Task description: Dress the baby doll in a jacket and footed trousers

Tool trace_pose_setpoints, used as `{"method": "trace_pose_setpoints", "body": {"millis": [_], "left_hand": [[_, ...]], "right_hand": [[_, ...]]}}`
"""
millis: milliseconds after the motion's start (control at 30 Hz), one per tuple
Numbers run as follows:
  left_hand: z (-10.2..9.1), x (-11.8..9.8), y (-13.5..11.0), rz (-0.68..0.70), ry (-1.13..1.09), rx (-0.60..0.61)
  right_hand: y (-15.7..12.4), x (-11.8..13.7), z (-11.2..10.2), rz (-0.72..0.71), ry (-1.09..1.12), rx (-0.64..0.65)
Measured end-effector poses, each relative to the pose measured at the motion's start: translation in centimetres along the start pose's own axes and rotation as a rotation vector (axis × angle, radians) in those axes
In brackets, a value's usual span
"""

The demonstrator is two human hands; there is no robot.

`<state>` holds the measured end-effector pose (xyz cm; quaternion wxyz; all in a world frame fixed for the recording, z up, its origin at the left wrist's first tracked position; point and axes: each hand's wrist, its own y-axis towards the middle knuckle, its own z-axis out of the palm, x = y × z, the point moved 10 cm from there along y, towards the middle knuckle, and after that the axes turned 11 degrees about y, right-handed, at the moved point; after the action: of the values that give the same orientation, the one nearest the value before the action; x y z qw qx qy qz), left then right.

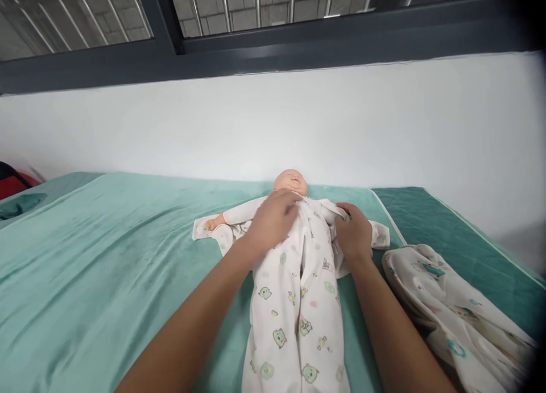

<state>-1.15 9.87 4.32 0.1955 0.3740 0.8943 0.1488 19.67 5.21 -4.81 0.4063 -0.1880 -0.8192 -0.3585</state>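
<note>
A baby doll point(291, 181) lies on its back on a green sheet, its head toward the wall. A white baby romper point(279, 302) with green animal prints lies over its body and legs. My left hand point(278, 219) is on the doll's chest by the neckline, its fingers closed at the romper's front; the grip is partly hidden. On the other side, my right hand point(354, 234) pinches the romper's edge at the shoulder. The doll's arm on the left, in a white sleeve, rests on the romper's spread sleeve point(200, 227) with the doll's hand point(215, 222) showing.
A crumpled printed baby garment or cloth point(443, 307) lies at the right on the bed. The green sheet point(106, 279) has wrinkles at the left. Behind the bed stands a white wall point(191, 131) under a barred window. A red and black item point(15, 182) sits at the far left.
</note>
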Motion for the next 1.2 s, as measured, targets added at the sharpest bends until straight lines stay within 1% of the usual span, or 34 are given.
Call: {"method": "trace_pose_setpoints", "body": {"millis": [67,100,133,200,233,300,367,500,600,667,800,900,967,1067,1200], "left_hand": [[2.3,-3.6,2.0,0.121,0.116,0.182],[3.6,-4.7,2.9,0.141,0.196,0.276],[5.0,-5.3,3.6,0.137,0.272,0.373],[7.7,-6.1,4.6,0.127,0.396,0.557],[8.7,-6.3,5.0,0.124,0.419,0.610],[10.1,-6.6,5.7,0.116,0.443,0.685],[10.8,-6.3,6.3,0.094,0.467,0.723],[10.7,-5.2,7.1,0.075,0.527,0.741],[11.0,-5.0,7.2,0.096,0.560,0.737],[11.9,-5.4,7.1,0.134,0.572,0.729],[14.1,-6.7,7.3,0.225,0.595,0.711],[15.4,-7.0,7.6,0.295,0.589,0.710],[15.9,-6.9,7.8,0.340,0.580,0.713],[16.0,-6.8,8.0,0.377,0.580,0.686],[15.0,-7.0,8.0,0.399,0.595,0.622]], "right_hand": [[0.0,-0.2,-0.1,0.038,-0.070,0.005],[0.0,-0.2,-0.2,0.053,-0.105,0.011],[0.0,-0.2,-0.1,0.063,-0.129,0.022],[0.0,-0.1,0.1,0.072,-0.146,0.047],[0.0,-0.2,0.2,0.076,-0.144,0.054],[0.1,-0.4,0.1,0.085,-0.137,0.048],[0.3,-0.9,-0.1,0.112,-0.122,0.033],[0.8,-2.5,-0.6,0.194,-0.080,0.020],[1.0,-2.9,-0.7,0.226,-0.085,0.028],[0.9,-2.8,-0.4,0.240,-0.099,0.047],[0.7,-2.4,0.2,0.248,-0.138,0.094],[0.7,-2.5,0.6,0.247,-0.161,0.128],[0.8,-2.6,0.7,0.246,-0.168,0.144],[1.0,-2.9,0.7,0.251,-0.164,0.149],[1.1,-3.1,0.4,0.257,-0.136,0.132]]}}
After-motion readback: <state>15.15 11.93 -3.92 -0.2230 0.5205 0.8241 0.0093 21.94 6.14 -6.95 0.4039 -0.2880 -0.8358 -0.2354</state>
